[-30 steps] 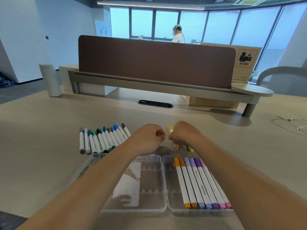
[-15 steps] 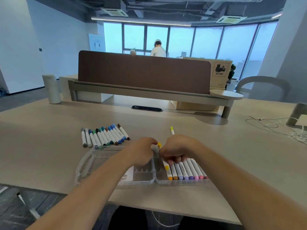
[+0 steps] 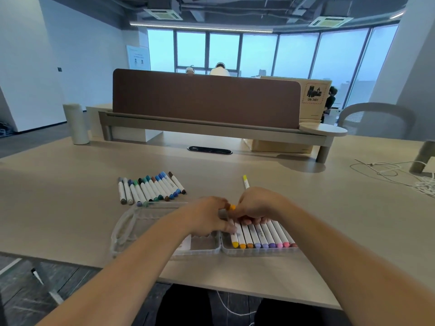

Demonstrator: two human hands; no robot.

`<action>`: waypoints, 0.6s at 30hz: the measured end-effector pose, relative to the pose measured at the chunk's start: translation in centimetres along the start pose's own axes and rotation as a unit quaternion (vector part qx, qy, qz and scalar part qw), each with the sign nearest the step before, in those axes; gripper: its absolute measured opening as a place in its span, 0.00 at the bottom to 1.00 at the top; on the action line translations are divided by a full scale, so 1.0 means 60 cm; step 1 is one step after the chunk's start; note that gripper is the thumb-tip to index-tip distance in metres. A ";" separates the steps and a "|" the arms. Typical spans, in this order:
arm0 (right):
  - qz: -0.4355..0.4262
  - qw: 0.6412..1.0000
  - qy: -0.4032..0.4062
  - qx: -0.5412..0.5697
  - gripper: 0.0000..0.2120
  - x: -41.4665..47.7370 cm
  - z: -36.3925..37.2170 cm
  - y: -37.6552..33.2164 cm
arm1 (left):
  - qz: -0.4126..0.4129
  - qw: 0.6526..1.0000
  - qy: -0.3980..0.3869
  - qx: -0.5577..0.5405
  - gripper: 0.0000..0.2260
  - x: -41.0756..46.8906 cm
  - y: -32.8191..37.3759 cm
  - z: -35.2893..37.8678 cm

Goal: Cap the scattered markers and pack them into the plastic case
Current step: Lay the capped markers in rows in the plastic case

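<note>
Nearest, the plastic case [image 3: 200,252] lies open on the table [image 3: 70,208]. Its right half holds a row of capped markers [image 3: 266,234]; its left half holds none. The left hand [image 3: 207,217] has its fingers pinching the yellow marker [image 3: 234,238] at the row's left end. The right hand [image 3: 256,205] curls over the far ends, its grip hidden. Farther off, a blue-green row [image 3: 150,189] and a lone marker [image 3: 245,181] wait, so under half are packed.

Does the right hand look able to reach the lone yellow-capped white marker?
Probably yes: the yellow-capped white marker lies just beyond the right hand, nothing between, though it seems to hold the amber-capped marker.
</note>
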State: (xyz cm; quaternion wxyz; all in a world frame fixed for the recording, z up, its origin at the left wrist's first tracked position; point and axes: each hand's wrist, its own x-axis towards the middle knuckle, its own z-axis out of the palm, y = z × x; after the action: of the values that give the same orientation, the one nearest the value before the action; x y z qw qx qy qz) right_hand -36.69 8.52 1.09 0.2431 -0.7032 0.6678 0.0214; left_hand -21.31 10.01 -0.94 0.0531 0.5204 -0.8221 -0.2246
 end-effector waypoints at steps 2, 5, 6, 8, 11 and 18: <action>-0.001 1.000 0.002 -0.013 0.22 0.001 0.000 0.001 | -0.008 1.000 -0.005 0.001 0.35 -0.001 0.000 0.001; -0.004 1.000 0.007 -0.022 0.21 0.001 0.000 0.000 | -0.011 1.000 -0.013 0.010 0.37 -0.001 0.002 0.003; -0.004 1.000 0.008 -0.021 0.20 0.001 0.001 -0.001 | -0.010 1.000 -0.013 0.012 0.36 -0.001 0.004 0.003; -0.006 1.000 0.008 -0.021 0.19 0.004 0.003 -0.002 | -0.011 1.000 -0.010 0.017 0.37 -0.001 0.005 0.006; -0.008 1.000 0.004 -0.025 0.19 0.009 0.005 -0.003 | -0.013 1.000 -0.010 0.020 0.37 0.000 0.005 0.006; -0.004 0.998 0.017 0.056 0.13 0.032 -0.008 0.021 | -0.013 0.997 0.067 0.031 0.22 0.029 0.015 -0.009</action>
State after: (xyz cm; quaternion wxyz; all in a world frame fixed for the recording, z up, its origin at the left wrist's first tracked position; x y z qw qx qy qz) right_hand -37.82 6.54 0.45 0.2708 -0.6917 0.6689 -0.0287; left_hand -22.66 8.60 -0.32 0.0887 0.5464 -0.8165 -0.1640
